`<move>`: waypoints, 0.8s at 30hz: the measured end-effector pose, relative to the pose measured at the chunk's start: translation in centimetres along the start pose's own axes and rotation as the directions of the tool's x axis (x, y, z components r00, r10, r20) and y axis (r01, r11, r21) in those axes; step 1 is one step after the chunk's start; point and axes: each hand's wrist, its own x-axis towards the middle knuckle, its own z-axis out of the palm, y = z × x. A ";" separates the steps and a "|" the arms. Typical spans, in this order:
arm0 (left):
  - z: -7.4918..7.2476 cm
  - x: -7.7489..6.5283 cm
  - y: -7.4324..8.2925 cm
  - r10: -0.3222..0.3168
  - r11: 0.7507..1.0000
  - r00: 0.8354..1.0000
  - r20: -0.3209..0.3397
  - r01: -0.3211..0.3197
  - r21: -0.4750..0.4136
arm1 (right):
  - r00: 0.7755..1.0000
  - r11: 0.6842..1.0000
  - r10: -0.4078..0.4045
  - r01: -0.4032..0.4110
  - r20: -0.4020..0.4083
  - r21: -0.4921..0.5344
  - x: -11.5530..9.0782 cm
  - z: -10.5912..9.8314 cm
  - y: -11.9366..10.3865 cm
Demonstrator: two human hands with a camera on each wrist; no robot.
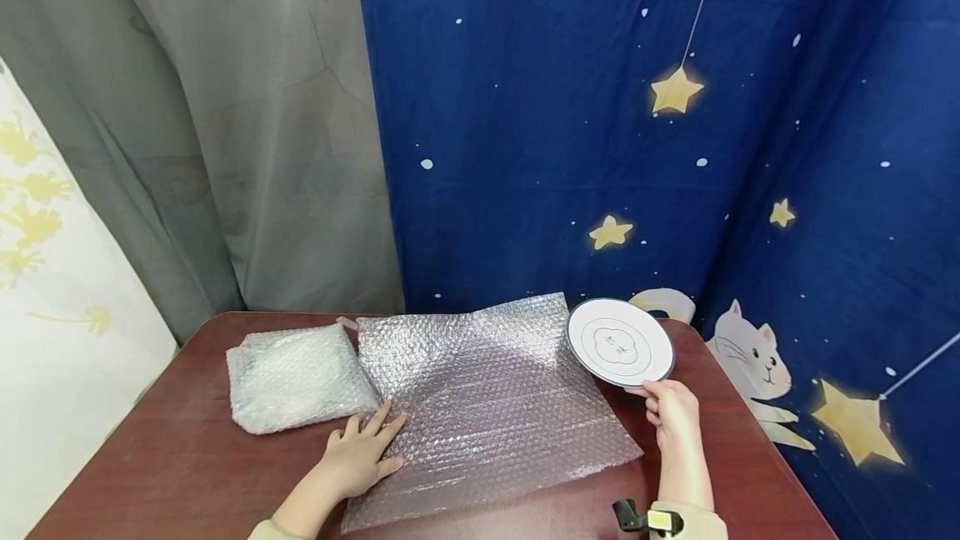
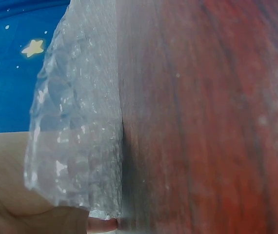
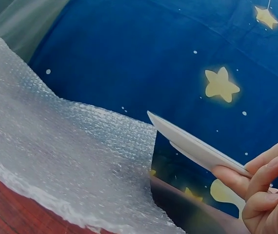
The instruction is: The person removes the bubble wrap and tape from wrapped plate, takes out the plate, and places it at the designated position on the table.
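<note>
A white plate (image 1: pixel 621 342) with a dark rim and a flower-shaped line drawing is held up at the right of the table. My right hand (image 1: pixel 673 411) pinches its near edge between thumb and fingers; the right wrist view shows the plate (image 3: pixel 197 146) edge-on and tilted. A sheet of bubble wrap (image 1: pixel 487 415) lies spread across the middle of the table. With fingers spread, my left hand (image 1: pixel 362 455) rests on the left edge of that sheet. Left of it sits a bundle (image 1: pixel 296 377) covered in bubble wrap, a pale shape inside.
The reddish-brown table (image 1: pixel 180 448) ends against a grey curtain (image 1: pixel 285 148) and a blue star-patterned curtain (image 1: pixel 540 148). The sheet's far corner rises toward the blue curtain, close to the plate.
</note>
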 end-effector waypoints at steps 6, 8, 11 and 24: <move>-0.2 0.0 0.1 0.002 1.000 1.000 -0.007 -0.002 0.016 | 1.000 1.000 0.012 -0.012 -0.024 0.006 0.2 -0.5 0.1; -0.2 0.0 0.1 0.002 1.000 1.000 -0.009 -0.002 0.020 | 0.999 1.000 0.010 -0.010 -0.031 0.008 0.2 -0.7 0.2; -0.2 0.0 0.1 0.000 1.000 1.000 -0.009 0.000 0.020 | 0.999 1.000 0.004 -0.003 -0.043 0.004 0.2 -0.9 0.2; 0.1 0.0 0.1 0.003 1.000 1.000 -0.010 -0.003 0.015 | 0.993 1.000 0.007 -0.005 -0.119 0.017 0.6 -2.2 1.1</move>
